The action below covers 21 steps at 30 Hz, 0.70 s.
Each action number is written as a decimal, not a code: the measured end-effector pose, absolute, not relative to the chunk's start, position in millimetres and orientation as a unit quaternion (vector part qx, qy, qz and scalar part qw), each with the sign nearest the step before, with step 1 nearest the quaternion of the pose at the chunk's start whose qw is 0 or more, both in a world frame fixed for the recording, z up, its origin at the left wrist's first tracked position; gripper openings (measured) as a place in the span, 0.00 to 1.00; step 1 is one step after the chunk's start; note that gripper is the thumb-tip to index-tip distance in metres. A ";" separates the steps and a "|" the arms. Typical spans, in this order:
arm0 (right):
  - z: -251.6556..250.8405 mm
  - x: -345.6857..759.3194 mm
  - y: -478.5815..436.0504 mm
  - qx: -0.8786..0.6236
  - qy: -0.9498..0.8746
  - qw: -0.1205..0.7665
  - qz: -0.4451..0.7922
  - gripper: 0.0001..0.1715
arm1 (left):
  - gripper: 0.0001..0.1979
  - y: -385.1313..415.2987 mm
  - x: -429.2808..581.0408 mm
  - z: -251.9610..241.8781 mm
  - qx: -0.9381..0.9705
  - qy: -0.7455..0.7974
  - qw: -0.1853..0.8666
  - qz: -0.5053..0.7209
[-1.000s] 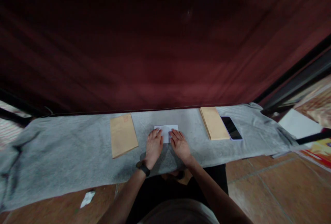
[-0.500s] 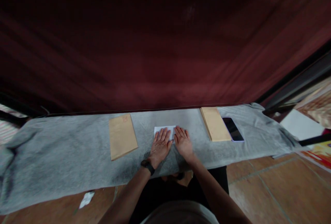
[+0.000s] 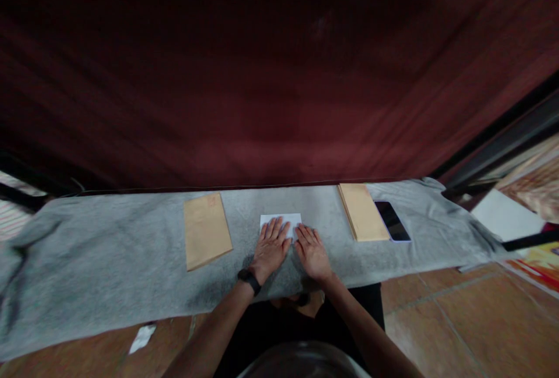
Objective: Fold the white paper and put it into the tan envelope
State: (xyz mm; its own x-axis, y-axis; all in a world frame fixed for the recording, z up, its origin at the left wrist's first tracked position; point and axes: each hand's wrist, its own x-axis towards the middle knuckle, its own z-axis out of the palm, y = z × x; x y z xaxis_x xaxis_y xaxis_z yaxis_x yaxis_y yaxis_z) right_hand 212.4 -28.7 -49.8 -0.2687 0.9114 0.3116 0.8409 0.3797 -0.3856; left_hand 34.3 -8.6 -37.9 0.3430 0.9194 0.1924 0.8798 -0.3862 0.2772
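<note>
Overlapping near edge of paper (image 3: 292, 218), left hand (image 3: 271, 250) has open cloth (image 3: 243, 223) leftward

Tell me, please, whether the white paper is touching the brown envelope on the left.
Apart: the head view shows grey cloth between the white paper and that brown envelope.

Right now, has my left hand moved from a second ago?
Yes: your left hand has shifted rightward, farther from the brown envelope lying to its left.

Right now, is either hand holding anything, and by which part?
Nothing is gripped: left hand flat on the white paper, right hand at its right edge.
</note>
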 end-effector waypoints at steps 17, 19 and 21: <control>-54.2 216.9 -44.7 -0.548 -0.797 0.245 0.069 0.28 | 0.25 14.1 60.7 -39.5 0.843 0.506 0.079 0.165; -54.7 217.3 -44.6 -0.548 -0.797 0.245 0.070 0.28 | 0.26 13.4 52.3 -40.7 0.840 0.510 0.070 0.170; -55.4 217.8 -44.3 -0.549 -0.796 0.244 0.070 0.28 | 0.26 11.2 42.3 -41.5 0.835 0.519 0.065 0.170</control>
